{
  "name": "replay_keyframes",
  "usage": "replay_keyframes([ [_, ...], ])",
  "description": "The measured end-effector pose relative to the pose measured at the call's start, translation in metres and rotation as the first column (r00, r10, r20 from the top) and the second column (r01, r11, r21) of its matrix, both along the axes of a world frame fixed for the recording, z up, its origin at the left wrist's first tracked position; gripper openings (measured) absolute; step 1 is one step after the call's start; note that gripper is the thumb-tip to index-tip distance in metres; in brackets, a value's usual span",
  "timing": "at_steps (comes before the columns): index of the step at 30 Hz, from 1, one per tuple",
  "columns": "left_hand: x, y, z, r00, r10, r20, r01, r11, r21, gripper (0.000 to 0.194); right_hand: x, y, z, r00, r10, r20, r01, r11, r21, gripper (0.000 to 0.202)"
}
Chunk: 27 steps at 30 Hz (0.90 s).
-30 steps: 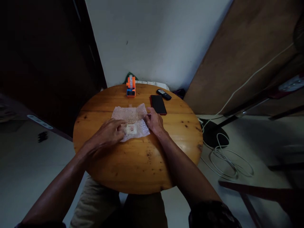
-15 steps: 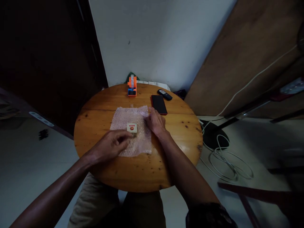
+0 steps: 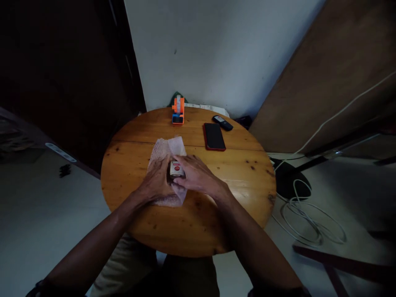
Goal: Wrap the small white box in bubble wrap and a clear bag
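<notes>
A small white box with a red label (image 3: 177, 168) stands on a sheet of bubble wrap (image 3: 163, 147) on the round wooden table. My left hand (image 3: 158, 178) rests on the wrap, its fingers closed against the left side of the box. From the right, my right hand (image 3: 198, 173) presses the folded wrap against the box, thumb at its near side and fingers at its far side. The wrap's right part is turned up and inward, partly hidden beneath both hands.
An orange and blue tape dispenser (image 3: 178, 110) stands at the table's far edge. A dark phone with a red edge (image 3: 214, 137) and a black remote-like handset (image 3: 222, 123) lie right of it. On the floor at right is a coiled white cable (image 3: 301, 206).
My right hand has moved left with the bubble wrap's right side, folding it up to the box. My left hand has closed in on the box's left side. The view has shifted slightly.
</notes>
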<state>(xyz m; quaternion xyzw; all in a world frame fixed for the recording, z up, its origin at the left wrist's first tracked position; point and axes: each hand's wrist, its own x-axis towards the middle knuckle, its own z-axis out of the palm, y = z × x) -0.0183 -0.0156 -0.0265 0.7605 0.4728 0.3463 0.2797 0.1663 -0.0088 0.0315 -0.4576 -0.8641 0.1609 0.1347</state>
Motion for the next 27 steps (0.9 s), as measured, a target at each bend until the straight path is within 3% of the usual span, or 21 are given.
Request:
replay_keyframes([
  [3, 0.002, -0.002, 0.002, 0.984, -0.006, -0.177, 0.016, 0.998, 0.054, 0.101, 0.001, 0.001, -0.003, 0.987, -0.043, 0.153, 0.041, 0.999, 0.015, 0.057],
  [8, 0.001, -0.001, -0.002, 0.977, -0.025, -0.213, 0.039, 0.997, 0.062, 0.107, 0.014, 0.005, 0.006, 0.963, -0.106, 0.249, 0.103, 0.994, 0.023, 0.044],
  [14, 0.001, -0.001, -0.006, 0.965, -0.072, -0.254, 0.087, 0.995, 0.048, 0.114, 0.052, -0.003, 0.011, 0.973, -0.224, -0.049, 0.227, 0.971, 0.069, 0.047],
  [16, 0.000, -0.002, -0.008, 0.951, -0.116, -0.287, 0.134, 0.990, 0.045, 0.109, 0.073, -0.011, 0.010, 0.933, -0.337, -0.124, 0.349, 0.932, 0.095, 0.043],
  [18, 0.000, -0.003, -0.009, 0.935, -0.135, -0.328, 0.155, 0.987, 0.038, 0.105, 0.092, -0.019, 0.007, 0.861, -0.499, -0.099, 0.509, 0.851, 0.131, 0.044],
  [21, -0.001, -0.003, -0.010, 0.926, -0.137, -0.351, 0.162, 0.986, 0.042, 0.104, 0.110, -0.030, 0.002, 0.696, -0.684, 0.218, 0.671, 0.728, 0.140, 0.042],
  [24, -0.002, -0.002, -0.011, 0.916, -0.139, -0.376, 0.171, 0.984, 0.053, 0.106, 0.111, -0.036, 0.004, 0.596, -0.719, 0.358, 0.696, 0.685, 0.215, 0.051],
  [25, -0.002, -0.001, -0.012, 0.908, -0.139, -0.396, 0.174, 0.983, 0.055, 0.106, 0.106, -0.038, 0.007, 0.619, -0.722, 0.310, 0.677, 0.690, 0.256, 0.056],
  [27, -0.003, -0.001, -0.012, 0.890, -0.136, -0.436, 0.178, 0.982, 0.057, 0.107, 0.089, -0.040, 0.016, 0.741, -0.659, 0.133, 0.596, 0.736, 0.322, 0.058],
])
